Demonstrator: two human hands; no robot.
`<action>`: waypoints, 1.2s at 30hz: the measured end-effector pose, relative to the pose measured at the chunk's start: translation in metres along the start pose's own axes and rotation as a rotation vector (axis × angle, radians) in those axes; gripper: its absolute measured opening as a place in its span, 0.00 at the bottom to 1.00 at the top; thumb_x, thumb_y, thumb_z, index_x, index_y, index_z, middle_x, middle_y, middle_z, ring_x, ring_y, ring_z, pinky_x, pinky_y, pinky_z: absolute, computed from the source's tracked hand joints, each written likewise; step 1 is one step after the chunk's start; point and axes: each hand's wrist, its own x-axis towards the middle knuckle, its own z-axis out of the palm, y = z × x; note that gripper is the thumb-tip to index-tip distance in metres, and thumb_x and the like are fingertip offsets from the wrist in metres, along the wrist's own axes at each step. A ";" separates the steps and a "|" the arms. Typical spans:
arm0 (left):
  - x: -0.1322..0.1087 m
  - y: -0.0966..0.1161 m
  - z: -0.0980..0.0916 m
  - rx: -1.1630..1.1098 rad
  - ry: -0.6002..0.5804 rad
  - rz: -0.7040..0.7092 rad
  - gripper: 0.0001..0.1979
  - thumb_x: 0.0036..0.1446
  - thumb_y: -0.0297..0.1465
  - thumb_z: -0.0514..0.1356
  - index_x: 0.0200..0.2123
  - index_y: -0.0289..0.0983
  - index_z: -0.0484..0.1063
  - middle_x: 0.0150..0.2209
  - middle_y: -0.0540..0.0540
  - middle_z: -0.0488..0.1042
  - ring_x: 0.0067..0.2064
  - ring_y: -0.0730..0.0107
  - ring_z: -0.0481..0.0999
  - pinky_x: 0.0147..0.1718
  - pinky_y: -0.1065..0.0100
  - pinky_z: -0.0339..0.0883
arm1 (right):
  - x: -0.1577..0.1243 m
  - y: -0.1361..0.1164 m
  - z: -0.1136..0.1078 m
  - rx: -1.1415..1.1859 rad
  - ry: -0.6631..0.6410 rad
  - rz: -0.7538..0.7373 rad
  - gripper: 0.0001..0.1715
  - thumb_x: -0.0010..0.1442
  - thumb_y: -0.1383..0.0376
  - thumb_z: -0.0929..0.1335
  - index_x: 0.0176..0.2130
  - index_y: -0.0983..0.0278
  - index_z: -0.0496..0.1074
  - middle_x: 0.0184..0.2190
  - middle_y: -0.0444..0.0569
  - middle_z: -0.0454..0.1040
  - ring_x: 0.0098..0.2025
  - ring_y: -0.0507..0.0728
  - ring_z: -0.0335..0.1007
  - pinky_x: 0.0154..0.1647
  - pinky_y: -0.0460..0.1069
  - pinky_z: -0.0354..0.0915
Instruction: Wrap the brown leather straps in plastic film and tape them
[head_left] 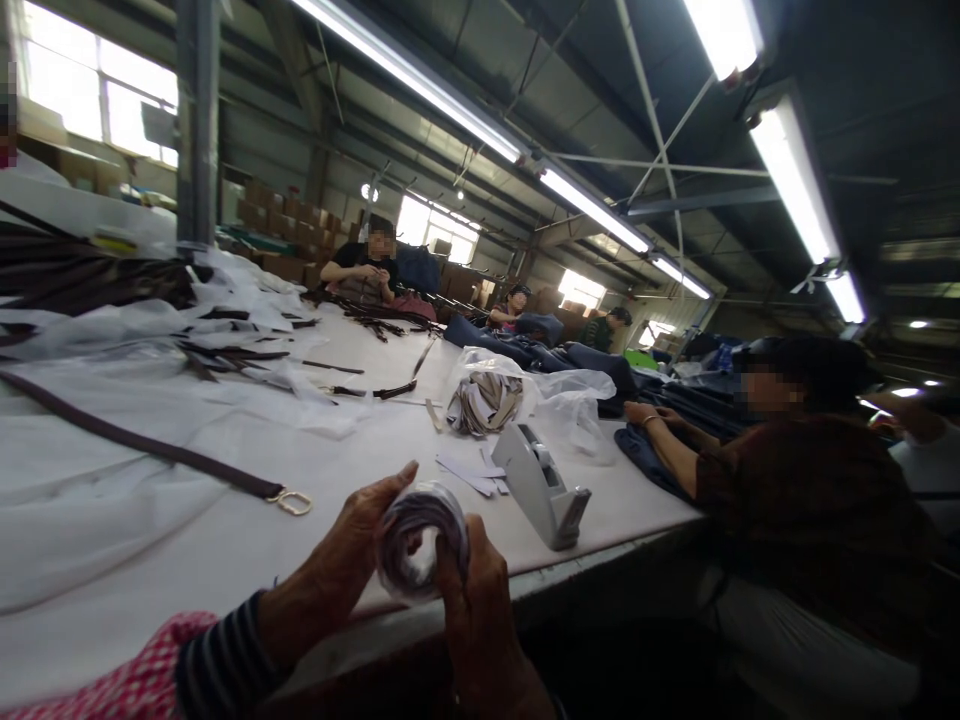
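Note:
Above the table's front edge, my left hand [337,560] is closed around the left side of a coiled roll in clear plastic [390,570]. Its thumb points up past the rim. My right hand [480,590] grips the same roll from the right, with fingers reaching toward its hollow middle. The roll is greyish and shiny; what is coiled inside is hard to make out. Just to the right stands a grey tape dispenser [536,490] on the white tabletop. White paper strips [472,473] lie behind the roll, next to the dispenser.
A dark strap with a metal clip [172,450] lies on the left. Farther back are a bundle of beige strips [486,403], a clear plastic bag [574,400] and more dark straps [375,312]. A co-worker [817,480] at right handles dark blue fabric [652,455]; others sit behind.

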 end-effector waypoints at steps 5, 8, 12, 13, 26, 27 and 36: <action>0.010 0.032 -0.025 0.331 -0.259 -0.022 0.26 0.58 0.55 0.62 0.31 0.35 0.77 0.29 0.47 0.76 0.34 0.61 0.72 0.36 0.66 0.65 | 0.052 -0.007 -0.023 -0.292 -0.107 -0.358 0.05 0.68 0.70 0.61 0.40 0.62 0.64 0.33 0.50 0.70 0.33 0.59 0.71 0.27 0.50 0.67; 0.018 0.050 -0.038 0.778 -0.425 0.179 0.18 0.57 0.47 0.66 0.35 0.37 0.79 0.32 0.50 0.76 0.38 0.62 0.71 0.37 0.70 0.62 | 0.070 -0.005 -0.021 -0.485 -0.168 -0.527 0.08 0.64 0.75 0.63 0.41 0.63 0.65 0.35 0.51 0.70 0.35 0.60 0.69 0.28 0.50 0.66; 0.029 0.038 -0.061 1.111 -0.551 0.410 0.13 0.64 0.42 0.63 0.40 0.38 0.77 0.38 0.48 0.75 0.41 0.63 0.71 0.44 0.70 0.63 | 0.069 0.005 -0.012 -0.488 -0.354 -0.567 0.08 0.68 0.70 0.66 0.47 0.65 0.66 0.41 0.51 0.73 0.41 0.61 0.71 0.33 0.51 0.69; 0.031 0.029 -0.068 1.124 -0.575 0.486 0.12 0.65 0.41 0.62 0.42 0.38 0.77 0.41 0.46 0.75 0.43 0.61 0.72 0.46 0.68 0.63 | 0.067 0.008 -0.011 -0.428 -0.406 -0.545 0.11 0.68 0.65 0.68 0.50 0.64 0.66 0.44 0.51 0.73 0.43 0.61 0.72 0.35 0.51 0.71; 0.040 0.004 -0.100 1.011 -0.725 0.780 0.07 0.68 0.31 0.59 0.49 0.40 0.72 0.52 0.39 0.76 0.52 0.58 0.75 0.53 0.61 0.68 | 0.089 0.035 -0.019 -0.254 -0.687 -0.426 0.25 0.68 0.69 0.69 0.61 0.54 0.67 0.45 0.47 0.75 0.45 0.55 0.73 0.43 0.46 0.67; 0.042 0.004 -0.105 1.002 -0.727 0.811 0.09 0.68 0.30 0.60 0.50 0.41 0.72 0.52 0.39 0.76 0.53 0.57 0.75 0.54 0.60 0.67 | 0.094 0.036 -0.018 -0.241 -0.696 -0.437 0.23 0.68 0.70 0.68 0.59 0.54 0.69 0.45 0.46 0.75 0.45 0.55 0.72 0.43 0.45 0.66; 0.039 0.021 -0.090 1.404 -0.573 0.688 0.12 0.64 0.38 0.66 0.48 0.41 0.74 0.50 0.44 0.77 0.53 0.54 0.72 0.54 0.59 0.61 | 0.089 0.033 0.012 -0.015 -0.593 -0.209 0.05 0.65 0.66 0.72 0.43 0.58 0.78 0.33 0.40 0.67 0.34 0.50 0.68 0.36 0.44 0.58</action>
